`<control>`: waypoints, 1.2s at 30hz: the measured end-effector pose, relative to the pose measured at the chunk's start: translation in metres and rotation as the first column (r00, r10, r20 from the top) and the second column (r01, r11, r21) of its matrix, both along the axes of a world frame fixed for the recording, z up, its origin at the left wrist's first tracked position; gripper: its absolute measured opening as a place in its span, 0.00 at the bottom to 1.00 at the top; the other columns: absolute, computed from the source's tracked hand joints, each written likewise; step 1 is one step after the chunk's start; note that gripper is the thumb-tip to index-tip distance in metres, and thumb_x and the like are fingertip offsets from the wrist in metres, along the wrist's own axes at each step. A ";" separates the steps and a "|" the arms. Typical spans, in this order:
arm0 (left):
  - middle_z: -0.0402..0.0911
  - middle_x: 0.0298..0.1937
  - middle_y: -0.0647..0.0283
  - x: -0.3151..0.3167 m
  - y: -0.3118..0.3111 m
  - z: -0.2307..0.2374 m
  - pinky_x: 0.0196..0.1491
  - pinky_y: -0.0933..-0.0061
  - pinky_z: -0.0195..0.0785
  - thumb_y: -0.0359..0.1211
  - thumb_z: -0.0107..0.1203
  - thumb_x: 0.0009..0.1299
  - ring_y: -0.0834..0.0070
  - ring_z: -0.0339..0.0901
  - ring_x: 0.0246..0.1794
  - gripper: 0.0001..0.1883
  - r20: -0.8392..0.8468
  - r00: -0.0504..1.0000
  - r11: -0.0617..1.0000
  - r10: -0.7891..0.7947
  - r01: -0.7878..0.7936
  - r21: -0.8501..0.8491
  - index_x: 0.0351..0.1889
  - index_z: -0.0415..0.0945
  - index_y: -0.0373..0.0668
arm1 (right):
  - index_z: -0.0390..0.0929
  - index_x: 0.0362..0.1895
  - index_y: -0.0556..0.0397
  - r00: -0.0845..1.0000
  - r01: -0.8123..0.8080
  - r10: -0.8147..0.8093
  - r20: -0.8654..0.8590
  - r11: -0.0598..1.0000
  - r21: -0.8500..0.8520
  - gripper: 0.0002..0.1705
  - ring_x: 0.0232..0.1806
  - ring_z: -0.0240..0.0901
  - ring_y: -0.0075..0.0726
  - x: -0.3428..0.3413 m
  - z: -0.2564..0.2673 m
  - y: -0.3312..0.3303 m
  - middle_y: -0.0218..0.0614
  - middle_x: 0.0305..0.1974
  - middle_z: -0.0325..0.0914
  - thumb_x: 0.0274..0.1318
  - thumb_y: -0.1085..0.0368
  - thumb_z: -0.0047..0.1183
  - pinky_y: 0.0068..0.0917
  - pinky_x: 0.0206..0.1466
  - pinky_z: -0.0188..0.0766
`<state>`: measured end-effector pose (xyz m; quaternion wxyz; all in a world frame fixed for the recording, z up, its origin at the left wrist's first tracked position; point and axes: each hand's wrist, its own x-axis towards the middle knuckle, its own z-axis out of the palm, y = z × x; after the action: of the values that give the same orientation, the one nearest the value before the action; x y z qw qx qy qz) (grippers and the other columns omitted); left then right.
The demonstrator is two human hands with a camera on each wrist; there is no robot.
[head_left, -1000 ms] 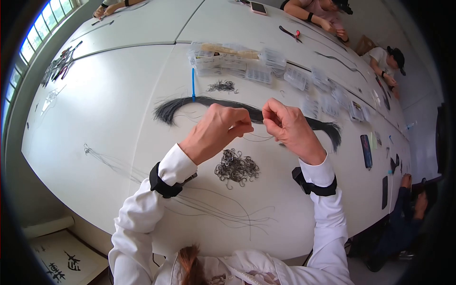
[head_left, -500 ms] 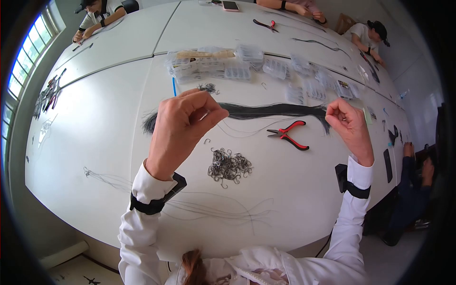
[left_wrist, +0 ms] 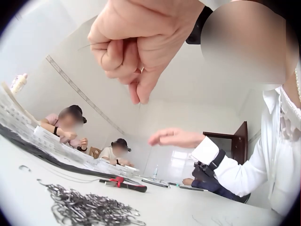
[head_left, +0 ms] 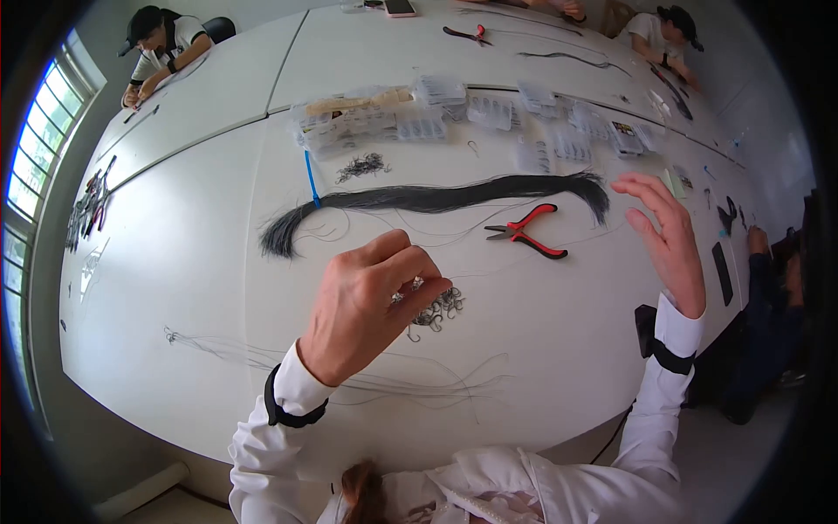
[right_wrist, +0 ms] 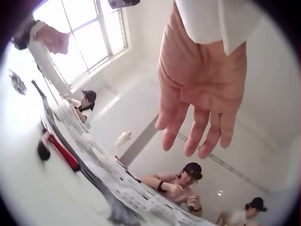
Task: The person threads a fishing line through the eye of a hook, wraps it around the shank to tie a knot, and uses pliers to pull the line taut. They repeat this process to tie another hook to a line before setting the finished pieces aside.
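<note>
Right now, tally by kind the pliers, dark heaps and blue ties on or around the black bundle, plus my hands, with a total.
Pliers: 1
Far heap and near heap: 2
Blue tie: 1
Left hand and right hand: 2
Total: 6

Loose white sleeves [head_left: 646, 419], black wrist straps [head_left: 672, 357], boxy black device [head_left: 644, 330]; white collar [left_wrist: 273, 102]

a workshop; people [head_left: 166, 48] around joined white tables [head_left: 175, 271]; pliers [head_left: 516, 233], piled hooks [head_left: 447, 306]
</note>
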<state>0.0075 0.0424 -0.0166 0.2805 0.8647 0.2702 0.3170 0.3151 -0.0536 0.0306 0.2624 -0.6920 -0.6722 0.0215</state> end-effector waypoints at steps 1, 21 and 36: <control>0.73 0.24 0.65 0.002 -0.004 0.000 0.22 0.74 0.66 0.28 0.63 0.57 0.72 0.74 0.19 0.07 -0.014 1.000 1.000 -0.016 0.016 0.000 0.26 0.75 0.39 | 0.72 0.50 0.57 0.978 -0.159 0.156 -0.136 0.987 -0.007 0.20 0.51 0.69 0.43 -0.025 -0.004 0.008 0.45 0.46 0.72 0.53 0.62 0.54 0.32 0.54 0.64; 0.71 0.22 0.70 0.000 -0.001 -0.005 0.17 0.85 0.53 0.21 0.66 0.51 0.88 0.65 0.16 0.07 0.148 0.981 0.987 0.124 -0.106 -0.122 0.24 0.78 0.38 | 0.76 0.25 0.59 0.780 -0.321 0.174 -0.601 0.936 -0.146 0.07 0.16 0.45 0.12 -0.105 -0.036 0.048 0.24 0.11 0.55 0.50 0.70 0.60 0.18 0.19 0.45; 0.70 0.21 0.69 0.005 -0.014 -0.007 0.17 0.80 0.57 0.25 0.66 0.52 0.83 0.63 0.14 0.06 0.074 0.990 0.988 0.118 -0.110 -0.104 0.25 0.78 0.42 | 0.69 0.51 0.56 0.558 -0.619 0.292 -0.776 0.770 -0.156 0.28 0.23 0.62 0.23 -0.119 -0.044 0.041 0.31 0.25 0.70 0.46 0.63 0.65 0.23 0.28 0.62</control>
<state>0.0128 0.0285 -0.0236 0.3153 0.8195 0.3233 0.3529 0.1965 -0.0125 -0.0130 0.3336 -0.4615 -0.6539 0.4982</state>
